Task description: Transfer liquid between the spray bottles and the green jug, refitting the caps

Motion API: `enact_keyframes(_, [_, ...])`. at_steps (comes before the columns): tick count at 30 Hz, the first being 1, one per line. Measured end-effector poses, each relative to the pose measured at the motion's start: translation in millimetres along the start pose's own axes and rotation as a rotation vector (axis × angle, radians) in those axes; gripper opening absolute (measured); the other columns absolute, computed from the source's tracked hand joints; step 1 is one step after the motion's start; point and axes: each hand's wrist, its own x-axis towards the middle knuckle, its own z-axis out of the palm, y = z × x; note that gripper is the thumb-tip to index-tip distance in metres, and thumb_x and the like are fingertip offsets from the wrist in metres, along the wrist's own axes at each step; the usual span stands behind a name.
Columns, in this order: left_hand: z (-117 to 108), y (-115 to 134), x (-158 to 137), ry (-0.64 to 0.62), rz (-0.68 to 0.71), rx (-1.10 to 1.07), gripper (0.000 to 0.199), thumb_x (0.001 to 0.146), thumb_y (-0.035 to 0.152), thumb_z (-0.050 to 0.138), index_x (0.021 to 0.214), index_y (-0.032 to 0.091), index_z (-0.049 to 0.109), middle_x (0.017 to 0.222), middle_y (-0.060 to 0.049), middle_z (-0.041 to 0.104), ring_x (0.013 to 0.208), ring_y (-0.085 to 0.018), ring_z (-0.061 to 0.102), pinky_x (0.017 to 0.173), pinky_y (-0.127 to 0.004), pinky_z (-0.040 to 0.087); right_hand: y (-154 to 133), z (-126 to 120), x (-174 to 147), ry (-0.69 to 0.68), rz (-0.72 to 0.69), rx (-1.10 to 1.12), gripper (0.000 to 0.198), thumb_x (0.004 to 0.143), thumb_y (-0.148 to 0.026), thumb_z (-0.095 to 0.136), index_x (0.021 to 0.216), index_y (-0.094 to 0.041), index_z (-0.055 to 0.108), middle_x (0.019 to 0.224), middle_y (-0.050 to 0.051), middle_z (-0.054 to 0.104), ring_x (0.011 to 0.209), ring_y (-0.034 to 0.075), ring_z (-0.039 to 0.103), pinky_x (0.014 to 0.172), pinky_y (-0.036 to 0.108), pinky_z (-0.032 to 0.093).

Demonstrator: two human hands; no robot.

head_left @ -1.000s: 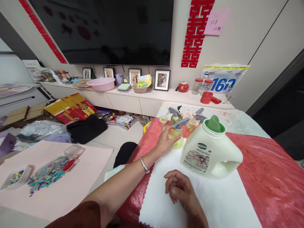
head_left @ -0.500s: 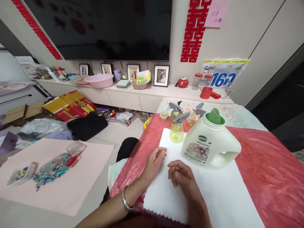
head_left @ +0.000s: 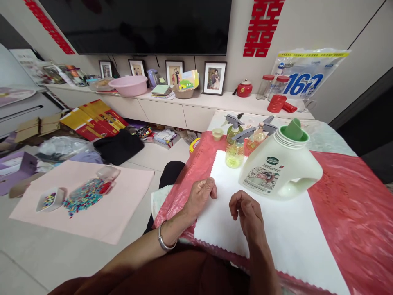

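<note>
Over the left edge of the white mat (head_left: 221, 221), my left hand (head_left: 201, 198) is loosely closed, thumb against the curled fingers, with nothing visible in it. My right hand (head_left: 248, 212) hovers above the mat, its fingers curled in and no object showing. A gap separates the two hands. Beyond the right hand stands a large pale green detergent jug (head_left: 281, 168), its neck holding a green cup-like cap (head_left: 294, 132). Left of the jug is a spray bottle (head_left: 235, 155) with yellow-green liquid and a grey trigger head. Neither hand touches the jug or the bottle.
More spray bottles (head_left: 259, 135) and a small pale cup (head_left: 217, 134) stand at the back on red plastic sheeting (head_left: 346, 192). On the left, a pink sheet (head_left: 123, 196) carries spilled colourful pieces (head_left: 84, 200) and a white dish (head_left: 50, 200). Behind runs a low cabinet (head_left: 166, 112).
The view has tilted down and shifted left. My hands are farther apart, and the left fingers are curled more closely. The jug and bottles stand as before.
</note>
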Motion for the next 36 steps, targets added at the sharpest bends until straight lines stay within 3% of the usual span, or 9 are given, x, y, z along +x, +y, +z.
enact_keyframes(6, [6.6, 1.0, -7.5, -0.012, 0.000, 0.026, 0.075, 0.094, 0.078, 0.030, 0.044, 0.023, 0.041, 0.050, 0.001, 0.041, 0.054, -0.014, 0.045, 0.060, -0.032, 0.035, -4.2, 15.2, -7.7, 0.114, -0.034, -0.195, 0.074, 0.099, -0.077, 0.039, 0.061, -0.014, 0.049, 0.053, 0.001, 0.034, 0.049, 0.007, 0.028, 0.049, 0.023, 0.022])
enact_keyframes(13, [13.5, -1.7, -8.3, -0.029, -0.053, 0.051, 0.077, 0.092, 0.081, 0.023, 0.041, 0.025, 0.036, 0.045, 0.002, 0.034, 0.049, -0.013, 0.037, 0.057, -0.033, 0.032, -0.2, 17.6, -5.3, 0.167, -0.022, -0.295, 0.076, 0.101, -0.078, 0.030, 0.058, -0.016, 0.036, 0.056, 0.001, 0.030, 0.053, 0.008, 0.027, 0.050, 0.025, 0.019])
enact_keyframes(26, [26.3, -29.2, -3.1, -0.004, -0.152, 0.057, 0.076, 0.089, 0.085, 0.023, 0.043, 0.024, 0.032, 0.044, 0.004, 0.031, 0.049, -0.012, 0.031, 0.057, -0.033, 0.027, 13.3, 15.6, 3.6, 0.246, 0.070, -0.386, 0.079, 0.099, -0.084, 0.019, 0.057, -0.018, 0.030, 0.055, 0.001, 0.028, 0.053, 0.009, 0.028, 0.052, 0.027, 0.023])
enact_keyframes(36, [26.8, -42.0, 0.9, -0.001, -0.207, 0.022, 0.074, 0.088, 0.085, 0.023, 0.045, 0.025, 0.029, 0.042, 0.005, 0.027, 0.048, -0.012, 0.028, 0.054, -0.033, 0.025, 23.4, 12.3, 5.9, 0.214, 0.157, -0.395, 0.078, 0.097, -0.088, 0.016, 0.061, -0.018, 0.026, 0.056, 0.000, 0.026, 0.052, 0.009, 0.025, 0.052, 0.028, 0.020])
